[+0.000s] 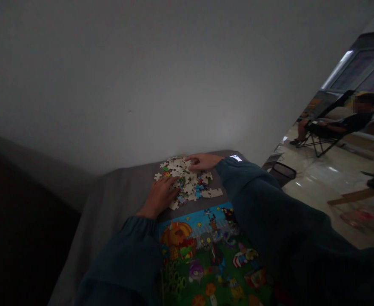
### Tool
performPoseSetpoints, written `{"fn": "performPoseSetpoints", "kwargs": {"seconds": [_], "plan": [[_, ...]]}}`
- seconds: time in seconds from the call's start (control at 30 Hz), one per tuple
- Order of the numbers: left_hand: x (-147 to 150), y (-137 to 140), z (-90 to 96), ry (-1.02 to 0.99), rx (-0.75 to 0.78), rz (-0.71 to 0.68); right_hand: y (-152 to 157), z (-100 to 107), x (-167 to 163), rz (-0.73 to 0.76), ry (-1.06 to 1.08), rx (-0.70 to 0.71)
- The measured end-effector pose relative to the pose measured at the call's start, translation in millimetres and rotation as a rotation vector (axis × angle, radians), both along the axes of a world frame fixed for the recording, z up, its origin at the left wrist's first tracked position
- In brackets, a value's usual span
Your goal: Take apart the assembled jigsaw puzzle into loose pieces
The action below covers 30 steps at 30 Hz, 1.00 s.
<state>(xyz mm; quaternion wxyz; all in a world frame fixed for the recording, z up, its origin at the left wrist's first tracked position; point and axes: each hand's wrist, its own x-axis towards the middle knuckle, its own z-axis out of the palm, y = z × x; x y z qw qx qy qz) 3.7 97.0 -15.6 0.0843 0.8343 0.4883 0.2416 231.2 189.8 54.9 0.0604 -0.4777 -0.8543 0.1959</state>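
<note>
Sorting step: left hand (159, 196) rests flat, fingers spread, on the piece pile (187, 180); right hand (203, 161) fingers curl narrowly at its far edge, nothing visibly held. Picking a piece calls for a pinch; board (212, 255) lies near.

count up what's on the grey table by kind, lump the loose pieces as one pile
pile of loose puzzle pieces: 1
colourful puzzle picture board: 1
left hand, resting on the pile: 1
right hand, resting on the pile: 1
Total on the grey table: 4
</note>
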Motion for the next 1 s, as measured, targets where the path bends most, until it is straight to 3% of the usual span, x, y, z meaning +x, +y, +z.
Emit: {"fn": "performPoseSetpoints", "kwargs": {"seconds": [0.2, 0.4, 0.57, 0.77, 0.87, 1.0], "plan": [[-1, -2, 0.5, -0.001, 0.026, -0.010, 12, -19, -34, -0.179, -0.004, 0.116], [-4, -1, -2.4, -0.002, 0.037, -0.015, 5, -39, -63, -0.104, -0.044, 0.125], [-5, 1, -1.6, -0.009, 0.048, 0.007, 4, -29, -56, 0.058, -0.045, 0.039], [-7, 3, -0.8, -0.024, 0.072, 0.084, 2, -4, -26, 0.149, -0.065, -0.128], [-6, 2, -2.1, -0.024, 0.067, 0.104, 7, 4, -26, 0.118, -0.064, -0.143], [-6, 1, -4.5, -0.005, 0.059, 0.087, 15, -2, -56, -0.037, -0.026, -0.008]]}}
